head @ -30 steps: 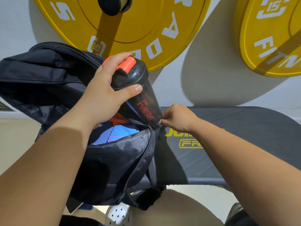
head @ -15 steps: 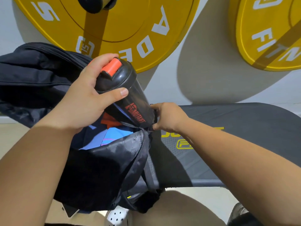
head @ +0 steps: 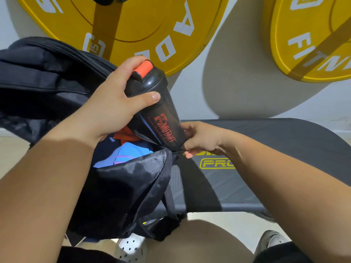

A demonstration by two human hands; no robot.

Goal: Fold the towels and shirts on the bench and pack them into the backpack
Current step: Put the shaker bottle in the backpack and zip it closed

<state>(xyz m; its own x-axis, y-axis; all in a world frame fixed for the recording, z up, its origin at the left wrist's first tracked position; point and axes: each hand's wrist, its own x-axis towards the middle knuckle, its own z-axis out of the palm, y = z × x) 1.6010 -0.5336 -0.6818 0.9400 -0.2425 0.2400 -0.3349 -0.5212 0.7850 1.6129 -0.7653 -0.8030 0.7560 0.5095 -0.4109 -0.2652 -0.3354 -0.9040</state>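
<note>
A black backpack lies open on the left end of the dark bench. Folded blue cloth and a bit of orange cloth show inside its opening. My left hand grips the lid end of a black shaker bottle with an orange cap; the bottle is tilted, its base down at the right corner of the opening. My right hand pinches the backpack's edge beside the bottle's base. No towels or shirts lie loose on the bench.
Two yellow weight plates lean against the white wall behind the bench. My knees and white perforated shoes are below the bench's front edge.
The bottle has stayed tilted at the opening with its base slightly lower. My right hand has shifted a little along the bag's edge under the base. The camera view has moved slightly.
</note>
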